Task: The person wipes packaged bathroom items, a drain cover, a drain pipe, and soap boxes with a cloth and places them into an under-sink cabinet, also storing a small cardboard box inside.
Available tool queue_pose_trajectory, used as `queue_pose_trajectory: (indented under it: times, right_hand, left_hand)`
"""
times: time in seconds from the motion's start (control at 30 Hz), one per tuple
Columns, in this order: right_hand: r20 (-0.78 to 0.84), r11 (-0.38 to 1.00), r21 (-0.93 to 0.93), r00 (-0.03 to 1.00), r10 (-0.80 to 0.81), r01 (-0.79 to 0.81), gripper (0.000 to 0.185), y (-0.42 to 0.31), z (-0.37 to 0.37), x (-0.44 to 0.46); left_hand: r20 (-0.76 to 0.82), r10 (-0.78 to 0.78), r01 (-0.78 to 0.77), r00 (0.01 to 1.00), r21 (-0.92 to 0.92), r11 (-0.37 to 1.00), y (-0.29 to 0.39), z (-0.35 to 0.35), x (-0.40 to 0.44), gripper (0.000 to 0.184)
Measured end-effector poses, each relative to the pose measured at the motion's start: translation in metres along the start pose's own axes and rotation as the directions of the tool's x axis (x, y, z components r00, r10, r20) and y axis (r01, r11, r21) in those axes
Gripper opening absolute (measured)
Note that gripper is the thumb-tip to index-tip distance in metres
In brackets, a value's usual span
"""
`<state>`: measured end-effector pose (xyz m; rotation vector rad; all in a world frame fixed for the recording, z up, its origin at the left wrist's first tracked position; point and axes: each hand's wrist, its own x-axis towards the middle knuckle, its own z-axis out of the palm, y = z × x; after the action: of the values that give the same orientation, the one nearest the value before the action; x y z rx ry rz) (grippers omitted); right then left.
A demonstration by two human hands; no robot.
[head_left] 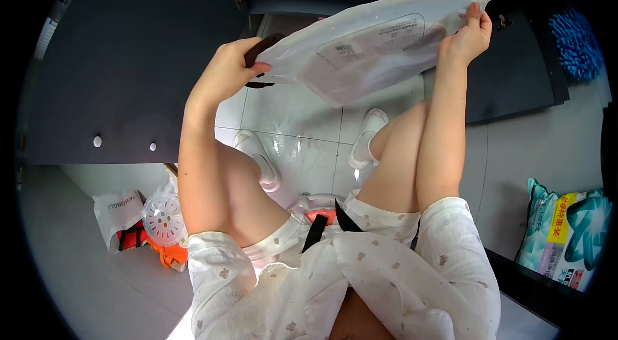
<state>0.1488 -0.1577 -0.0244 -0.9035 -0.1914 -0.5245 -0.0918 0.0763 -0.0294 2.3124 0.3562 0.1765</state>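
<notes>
A large translucent white plastic bag [367,50], printed with a label and barcode, is stretched up in front of me over the floor. My left hand [228,70] is closed at the bag's left end, where a dark brown or black strip [262,49] also shows; what this strip belongs to is unclear. My right hand [468,34] pinches the bag near its upper right corner, thumb on the near face. Something pale fills part of the bag, but I cannot make out what.
Dark cabinet doors stand open at left [116,82] and right [508,70]. A blue chenille mop head [575,44] hangs at right, above a green detergent-like bag [566,230]. At left on the floor lie a white bag [119,211], a round perforated white plastic piece [165,219] and orange items [170,256].
</notes>
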Motion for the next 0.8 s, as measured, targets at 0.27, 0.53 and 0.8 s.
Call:
queue_pose_trajectory:
  times: [0.27, 0.53, 0.8]
  right_hand:
    - [0.045, 0.999, -0.036, 0.999, -0.024, 0.026, 0.015, 0.005, -0.009, 0.003]
    - [0.146, 1.0, 0.008, 0.989, -0.025, 0.024, 0.015, 0.002, -0.001, -0.011]
    - [0.281, 0.99, 0.071, 0.95, -0.139, 0.124, 0.017, -0.039, 0.042, -0.037]
  left_hand:
    - [-0.163, 0.043, -0.021, 0.986, 0.135, 0.991, -0.005, 0.002, 0.005, 0.018]
    - [-0.627, 0.118, 0.044, 0.77, 0.237, 0.971, -0.008, -0.006, 0.004, 0.014]
    - [-0.871, -0.008, -0.135, 0.49, -0.086, 0.987, -0.014, -0.014, -0.008, 0.02]
